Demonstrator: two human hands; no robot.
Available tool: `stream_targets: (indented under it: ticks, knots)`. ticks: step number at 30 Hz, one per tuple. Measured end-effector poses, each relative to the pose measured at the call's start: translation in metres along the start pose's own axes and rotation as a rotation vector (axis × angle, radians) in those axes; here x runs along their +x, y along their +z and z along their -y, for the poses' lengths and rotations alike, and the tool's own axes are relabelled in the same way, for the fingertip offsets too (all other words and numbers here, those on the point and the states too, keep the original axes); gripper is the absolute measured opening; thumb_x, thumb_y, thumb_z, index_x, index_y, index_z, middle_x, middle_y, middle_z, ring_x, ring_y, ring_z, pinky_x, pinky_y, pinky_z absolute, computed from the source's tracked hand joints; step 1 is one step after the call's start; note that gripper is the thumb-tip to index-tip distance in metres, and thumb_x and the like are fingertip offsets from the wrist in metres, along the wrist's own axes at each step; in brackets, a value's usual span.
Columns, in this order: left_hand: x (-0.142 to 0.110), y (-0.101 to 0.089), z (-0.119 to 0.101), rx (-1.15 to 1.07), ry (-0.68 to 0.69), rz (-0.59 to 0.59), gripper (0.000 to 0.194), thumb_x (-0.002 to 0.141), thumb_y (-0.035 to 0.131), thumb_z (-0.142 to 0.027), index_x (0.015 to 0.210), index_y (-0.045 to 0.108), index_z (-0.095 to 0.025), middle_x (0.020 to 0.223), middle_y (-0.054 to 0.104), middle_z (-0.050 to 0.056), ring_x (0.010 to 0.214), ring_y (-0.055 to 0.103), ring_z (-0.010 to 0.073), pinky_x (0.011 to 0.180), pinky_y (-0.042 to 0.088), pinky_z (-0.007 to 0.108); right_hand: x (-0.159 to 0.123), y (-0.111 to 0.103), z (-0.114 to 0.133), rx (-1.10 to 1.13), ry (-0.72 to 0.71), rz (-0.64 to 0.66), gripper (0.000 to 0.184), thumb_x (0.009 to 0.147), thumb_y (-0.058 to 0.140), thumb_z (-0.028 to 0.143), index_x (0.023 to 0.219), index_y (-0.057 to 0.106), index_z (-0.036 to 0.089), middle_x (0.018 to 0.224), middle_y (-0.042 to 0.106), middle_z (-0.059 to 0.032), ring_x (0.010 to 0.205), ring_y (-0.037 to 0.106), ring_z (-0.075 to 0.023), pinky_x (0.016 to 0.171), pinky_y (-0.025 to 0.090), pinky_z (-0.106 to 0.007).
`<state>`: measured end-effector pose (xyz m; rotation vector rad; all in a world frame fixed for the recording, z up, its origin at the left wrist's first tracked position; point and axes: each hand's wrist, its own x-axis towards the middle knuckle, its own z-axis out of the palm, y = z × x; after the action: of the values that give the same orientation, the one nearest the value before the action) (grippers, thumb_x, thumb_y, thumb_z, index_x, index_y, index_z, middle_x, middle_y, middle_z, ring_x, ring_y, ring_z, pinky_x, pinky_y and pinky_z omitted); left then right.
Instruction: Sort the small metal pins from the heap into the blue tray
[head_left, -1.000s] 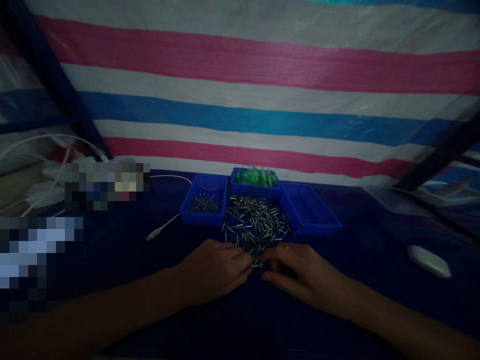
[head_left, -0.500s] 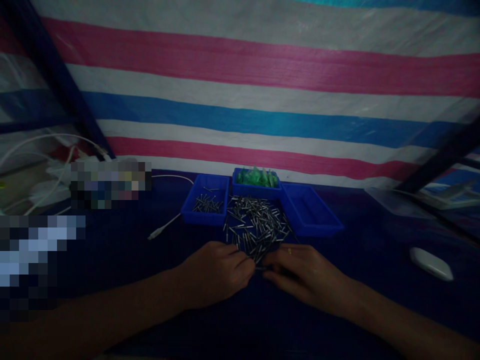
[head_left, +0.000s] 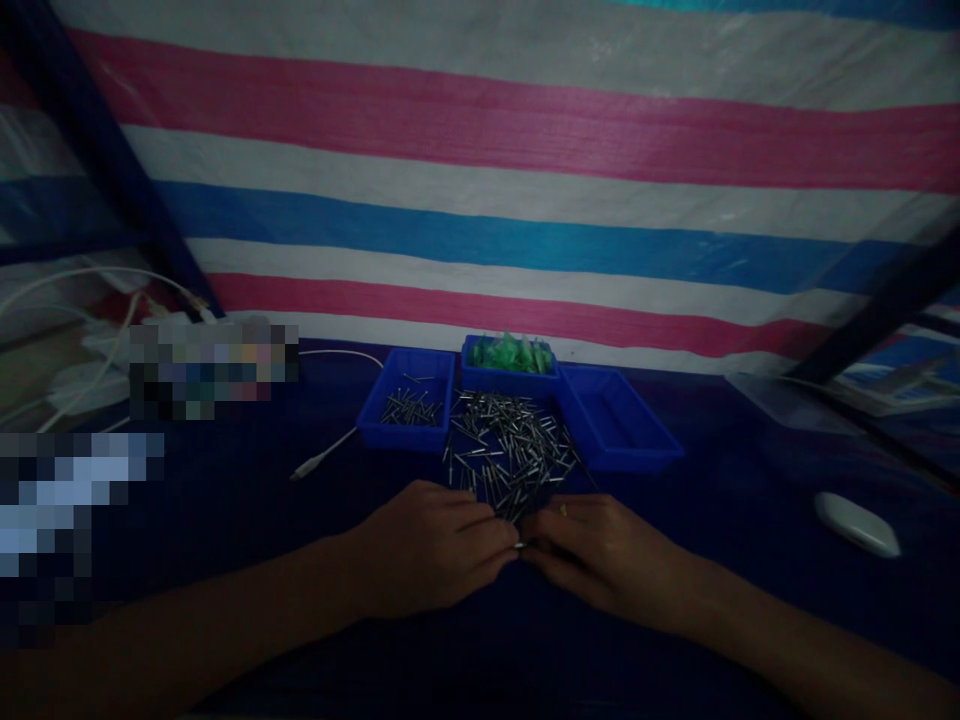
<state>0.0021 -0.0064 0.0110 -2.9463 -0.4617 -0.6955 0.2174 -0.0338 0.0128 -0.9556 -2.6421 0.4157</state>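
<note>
Between my fingertips sits one small thin metal pin (head_left: 520,545), only a short bright piece of it showing. My left hand (head_left: 448,545) is closed in a pinch on its left end. My right hand (head_left: 592,545), with a ring on one finger, pinches the other end, and the two hands nearly touch. Just beyond them a loose pile of similar silver pins (head_left: 517,435) lies on the dark blue table (head_left: 525,640). Fingers hide most of the held pin and the pile's near edge.
Behind the pile, a blue bin (head_left: 405,437) holds more pins, another bin (head_left: 510,377) holds green plastic pieces, and a third bin (head_left: 634,458) stands right. A white cable (head_left: 322,462) lies left, a white rounded case (head_left: 856,524) right. A striped sheet (head_left: 480,180) hangs behind.
My hands have drawn together, the right moving left and the left slightly right, so the pin now spans both pinches. The bins and pile stay put.
</note>
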Motion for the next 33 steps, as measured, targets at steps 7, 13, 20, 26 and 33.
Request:
stream_targets:
  ticks: [7, 13, 20, 26, 33]
  knots:
    - [0.002, -0.01, 0.009, -0.025, -0.072, -0.056, 0.014, 0.09, 0.041, -0.023, 0.09, 0.054, -0.017, 0.07, 0.06, -0.002, 0.061, 0.055, 0.0099, 0.055, 0.039, 0.021, 0.0, -0.004, 0.0, -0.024, 0.062, 0.013, 0.014, 0.09, 0.043, 0.025, 0.088, 0.053, 0.016, 0.073, 0.057, -0.0022, 0.065, 0.054, -0.0127, 0.059, 0.04, -0.024]
    - [0.003, -0.044, 0.042, 0.531, -0.329, -0.082, 0.018, 0.089, 0.041, -0.024, 0.085, 0.057, -0.016, 0.071, 0.06, 0.002, 0.066, 0.055, 0.0165, 0.057, 0.038, 0.026, 0.001, -0.007, -0.003, -0.028, 0.084, 0.012, 0.015, 0.09, 0.042, 0.023, 0.095, 0.055, 0.016, 0.076, 0.059, -0.0026, 0.069, 0.055, -0.0124, 0.062, 0.042, -0.024]
    - [-0.008, -0.065, 0.078, 0.605, -0.627, 0.138, 0.018, 0.086, 0.039, -0.02, 0.084, 0.056, -0.015, 0.075, 0.061, 0.006, 0.07, 0.057, 0.0202, 0.052, 0.035, 0.026, 0.013, -0.017, -0.016, -0.145, 0.138, -0.043, 0.02, 0.089, 0.041, 0.023, 0.094, 0.058, 0.014, 0.08, 0.058, -0.0065, 0.073, 0.054, -0.0158, 0.066, 0.043, -0.029]
    - [-0.014, -0.054, 0.082, 0.58, -0.593, 0.158, 0.016, 0.084, 0.042, -0.021, 0.078, 0.056, -0.016, 0.067, 0.058, 0.004, 0.063, 0.054, 0.0169, 0.048, 0.032, 0.023, 0.049, -0.028, -0.022, -0.297, 0.061, -0.13, 0.022, 0.088, 0.039, 0.02, 0.088, 0.06, 0.014, 0.08, 0.055, -0.0072, 0.077, 0.051, -0.0172, 0.067, 0.041, -0.029]
    - [-0.006, -0.051, 0.065, 0.601, -0.397, 0.072, 0.015, 0.086, 0.043, -0.02, 0.082, 0.057, -0.014, 0.071, 0.058, 0.005, 0.07, 0.052, 0.0171, 0.06, 0.038, 0.027, 0.102, -0.019, -0.035, -0.478, -0.039, -0.044, 0.015, 0.084, 0.046, 0.016, 0.082, 0.061, 0.015, 0.082, 0.054, -0.0059, 0.075, 0.047, -0.0162, 0.062, 0.036, -0.027]
